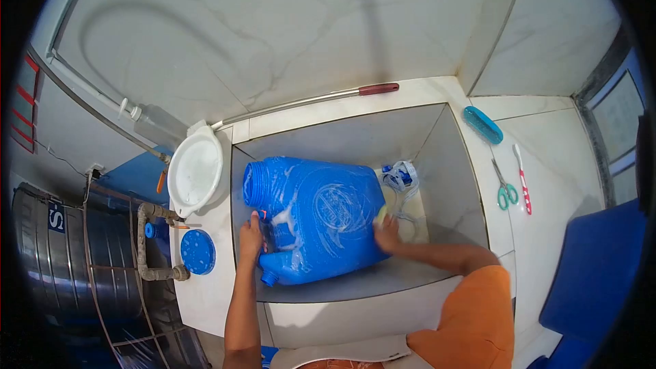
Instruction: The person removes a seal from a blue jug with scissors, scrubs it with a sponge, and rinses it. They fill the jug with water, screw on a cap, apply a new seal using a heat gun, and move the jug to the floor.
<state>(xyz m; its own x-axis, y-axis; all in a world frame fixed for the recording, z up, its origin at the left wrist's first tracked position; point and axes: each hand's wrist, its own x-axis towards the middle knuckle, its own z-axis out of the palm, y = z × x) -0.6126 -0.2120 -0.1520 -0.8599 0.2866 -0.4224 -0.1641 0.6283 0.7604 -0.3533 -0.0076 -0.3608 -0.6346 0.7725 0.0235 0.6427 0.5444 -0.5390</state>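
A large blue plastic jerrycan (335,222) lies on its side in the sink, streaked with white suds, its open threaded mouth to the left. My left hand (251,238) is closed at its handle side, below the mouth; some fingers are hidden. At the jerrycan's base, my right hand (387,235) is closed on a small yellowish scrub pad (381,214), partly hidden by the fingers and pressed against the plastic. Beyond the base, a clear plastic bag with blue contents (402,176) lies in the sink.
Around the grey sink (454,184) are a white basin (197,169), a blue lid (198,251), a red-handled pole (307,99), a teal brush (482,125), scissors (506,191) and a toothbrush (524,184). A pipe (142,239) stands at left.
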